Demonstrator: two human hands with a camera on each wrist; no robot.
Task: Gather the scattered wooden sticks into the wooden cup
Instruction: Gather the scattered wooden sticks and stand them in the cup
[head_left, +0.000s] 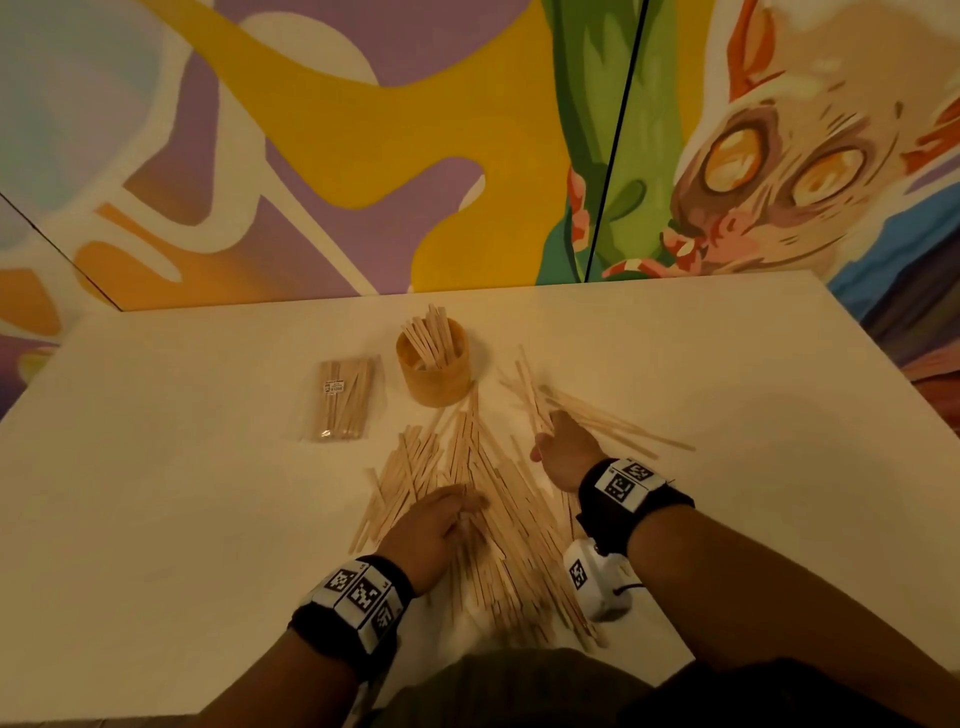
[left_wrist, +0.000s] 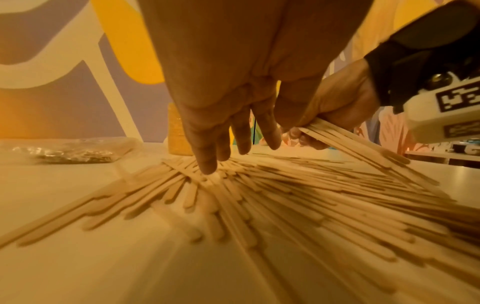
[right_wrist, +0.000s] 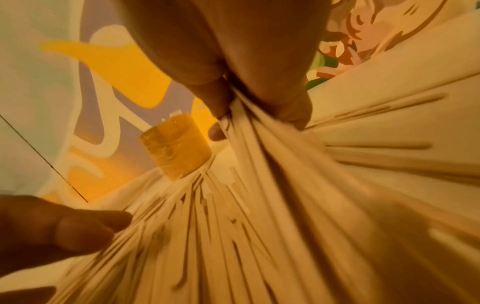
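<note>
The left hand (head_left: 434, 525) reaches forward, palm down, over the near part of the pile of sticks (head_left: 498, 525), its fingers (left_wrist: 207, 162) straight and slightly spread, tips touching the pile and gripping nothing. The right hand (head_left: 563, 452) lies farther out and to the right, its fingers curled round a bundle of sticks (left_wrist: 350, 144) that slants down to the table (head_left: 182, 493). The sticks are thin, flat, pale wood strips with rounded ends, fanned out from the cup (head_left: 434, 371) toward the person. The cup is a smooth round wooden cylinder, upright, with sticks standing in it, just beyond the pile. A clear plastic packet of sticks (head_left: 343, 397) lies flat to its left. The pale table has bare surface on both sides, and its far edge meets a painted wall (head_left: 363, 130).
</note>
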